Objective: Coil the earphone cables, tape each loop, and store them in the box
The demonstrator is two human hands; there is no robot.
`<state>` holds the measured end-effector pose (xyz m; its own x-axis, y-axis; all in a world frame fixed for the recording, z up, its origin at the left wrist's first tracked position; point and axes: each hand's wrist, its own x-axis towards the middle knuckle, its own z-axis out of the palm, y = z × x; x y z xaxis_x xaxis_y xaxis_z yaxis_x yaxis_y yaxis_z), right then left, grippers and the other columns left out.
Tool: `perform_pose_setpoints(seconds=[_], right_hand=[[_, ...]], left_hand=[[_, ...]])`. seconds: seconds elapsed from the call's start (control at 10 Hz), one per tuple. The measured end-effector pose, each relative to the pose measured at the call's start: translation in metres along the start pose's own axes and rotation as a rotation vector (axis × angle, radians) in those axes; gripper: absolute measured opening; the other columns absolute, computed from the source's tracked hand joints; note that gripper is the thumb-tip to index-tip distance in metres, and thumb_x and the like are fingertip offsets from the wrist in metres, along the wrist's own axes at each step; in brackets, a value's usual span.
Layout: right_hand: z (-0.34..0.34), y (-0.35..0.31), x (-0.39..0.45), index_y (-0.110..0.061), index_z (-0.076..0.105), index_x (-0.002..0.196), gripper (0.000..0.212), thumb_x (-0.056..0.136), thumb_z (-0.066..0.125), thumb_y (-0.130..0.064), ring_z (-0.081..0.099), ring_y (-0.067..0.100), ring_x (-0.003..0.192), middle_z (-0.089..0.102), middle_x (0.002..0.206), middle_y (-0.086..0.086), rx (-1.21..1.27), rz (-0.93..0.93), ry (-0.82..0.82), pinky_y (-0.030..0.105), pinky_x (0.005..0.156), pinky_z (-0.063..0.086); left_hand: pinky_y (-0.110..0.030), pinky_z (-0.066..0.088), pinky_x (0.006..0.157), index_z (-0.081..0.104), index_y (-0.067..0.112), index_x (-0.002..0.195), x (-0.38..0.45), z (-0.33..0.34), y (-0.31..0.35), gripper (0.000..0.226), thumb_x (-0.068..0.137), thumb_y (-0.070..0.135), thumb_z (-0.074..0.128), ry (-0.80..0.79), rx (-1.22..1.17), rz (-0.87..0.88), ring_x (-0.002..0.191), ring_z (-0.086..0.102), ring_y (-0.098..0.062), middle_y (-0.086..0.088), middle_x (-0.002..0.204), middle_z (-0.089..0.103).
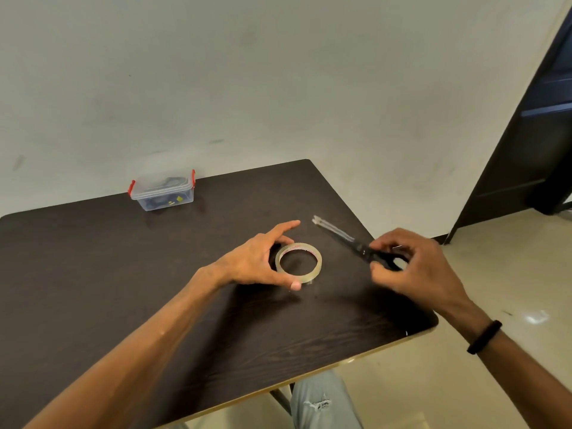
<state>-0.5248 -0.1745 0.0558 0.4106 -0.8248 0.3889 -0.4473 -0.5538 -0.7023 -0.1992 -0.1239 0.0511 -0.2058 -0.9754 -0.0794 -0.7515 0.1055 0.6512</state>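
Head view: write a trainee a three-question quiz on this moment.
1. True or false: the box has its lid on.
2. Which hand holds the scissors? A left hand B right hand C neither
3. Fill in: the left hand has its thumb and fingers around the ____ on the table.

Key: 1 true; 2 B; 3 tape roll.

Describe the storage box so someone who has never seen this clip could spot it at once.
Start at the dark wooden table and follow it to its far edge by the pale wall. There, left of both hands, stands a small clear plastic box with its lid on. Its red side clips and the dark items showing through it set it apart from the tape roll and the scissors.
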Motion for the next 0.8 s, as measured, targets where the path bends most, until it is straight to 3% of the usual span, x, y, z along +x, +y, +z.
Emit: perform_pose_setpoints(seconds=[0.1,0.2,0.3,0.4,0.6,0.7,0.8], right_hand=[[0.011,-0.004,0.020,-0.022,0.078,0.089,0.020,0.071,0.087,-0.025,0.070,0.007,0.080,0.075,0.082,-0.010,-0.018,0.279,0.142,0.024,0.071,0.055],[0.030,-0.017,0.039,-0.024,0.074,0.079,0.019,0.070,0.086,-0.034,0.069,0.011,0.074,0.072,0.074,-0.009,-0.099,0.411,0.132,0.028,0.068,0.056],[0.053,-0.017,0.058,-0.013,0.075,0.077,0.024,0.072,0.083,-0.035,0.068,0.024,0.076,0.073,0.074,0.004,-0.214,0.418,0.130,0.036,0.073,0.058],[0.069,-0.006,0.071,-0.011,0.072,0.072,0.026,0.073,0.082,-0.035,0.068,0.027,0.077,0.069,0.071,0.005,-0.256,0.453,0.103,0.039,0.073,0.060],[0.084,0.008,0.069,-0.012,0.070,0.080,0.026,0.075,0.084,-0.033,0.068,0.025,0.078,0.068,0.078,0.005,-0.343,0.456,0.101,0.038,0.075,0.062],[0.089,0.007,0.069,-0.010,0.072,0.089,0.026,0.079,0.084,-0.030,0.068,0.028,0.085,0.070,0.088,0.009,-0.348,0.469,0.056,0.040,0.079,0.062],[0.085,0.001,0.071,-0.012,0.063,0.088,0.024,0.081,0.081,-0.028,0.066,0.034,0.094,0.070,0.097,0.012,-0.376,0.493,0.030,0.037,0.078,0.057]], left_hand=[[-0.036,0.035,0.120,0.010,0.050,0.160,0.002,0.007,-0.002,0.125,0.066,0.053,0.094,0.044,0.011,0.021,0.131,0.052,-0.006,0.011,0.142,0.058],[-0.046,0.036,0.121,0.006,0.053,0.159,0.010,0.011,0.000,0.122,0.071,0.051,0.091,0.143,-0.018,0.021,0.128,0.055,-0.008,0.012,0.138,0.059],[-0.050,0.036,0.120,0.000,0.056,0.157,0.029,0.014,0.004,0.123,0.072,0.051,0.089,0.197,-0.036,0.012,0.128,0.057,-0.013,0.006,0.140,0.058],[-0.056,0.036,0.118,-0.004,0.058,0.155,0.044,0.017,0.011,0.125,0.068,0.055,0.085,0.214,0.017,-0.013,0.130,0.056,-0.019,0.002,0.143,0.058],[-0.056,0.026,0.122,-0.006,0.058,0.155,0.047,0.024,0.003,0.124,0.068,0.060,0.081,0.203,0.090,-0.042,0.139,0.043,-0.022,0.008,0.146,0.055],[-0.053,0.024,0.124,-0.010,0.050,0.159,0.040,0.031,0.002,0.132,0.070,0.056,0.087,0.273,0.034,-0.009,0.144,0.041,-0.026,0.002,0.153,0.049],[-0.051,0.027,0.124,-0.010,0.054,0.158,0.026,0.033,0.010,0.137,0.066,0.062,0.091,0.342,-0.163,-0.062,0.149,0.033,-0.025,-0.003,0.161,0.039]])
